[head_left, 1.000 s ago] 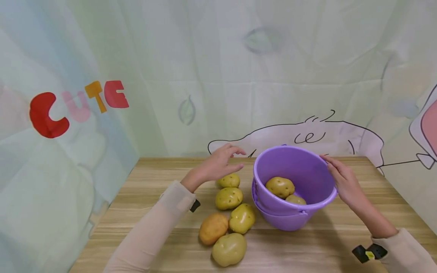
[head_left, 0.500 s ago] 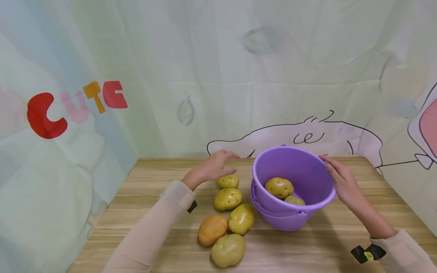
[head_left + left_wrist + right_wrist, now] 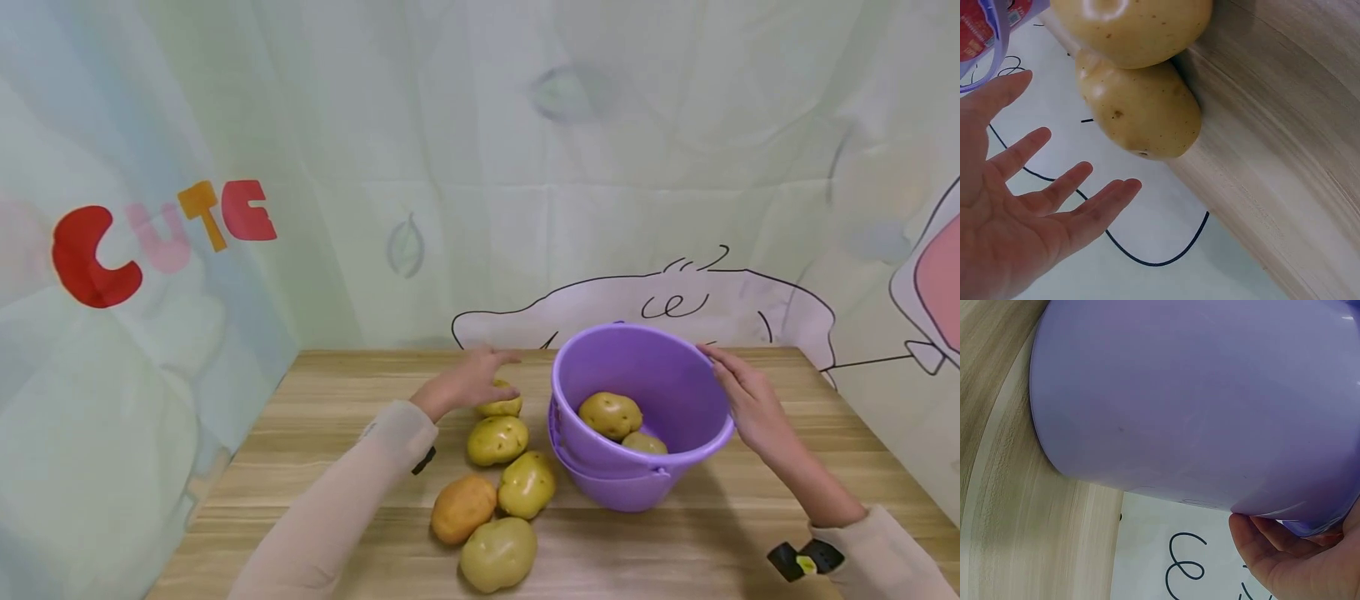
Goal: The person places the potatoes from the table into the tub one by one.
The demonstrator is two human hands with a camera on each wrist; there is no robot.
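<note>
My left hand is open over the farthest potato, its fingers spread around it. The left wrist view shows that hand apart from a potato, with nothing between the fingers. Beside it on the table lie more potatoes: a yellow one, another yellow one, a browner one and a pale one. My right hand rests its fingers against the outer rim of a purple bucket. Inside the bucket are two potatoes, one large and one partly hidden.
A printed curtain hangs behind the table and along its left side. The bucket's handle hangs down at its left side. A red label on it shows in the left wrist view.
My left hand first drew back slightly to the left, then lowered onto the farthest potato. My right hand keeps its place on the bucket. The whole head view shifted slightly.
</note>
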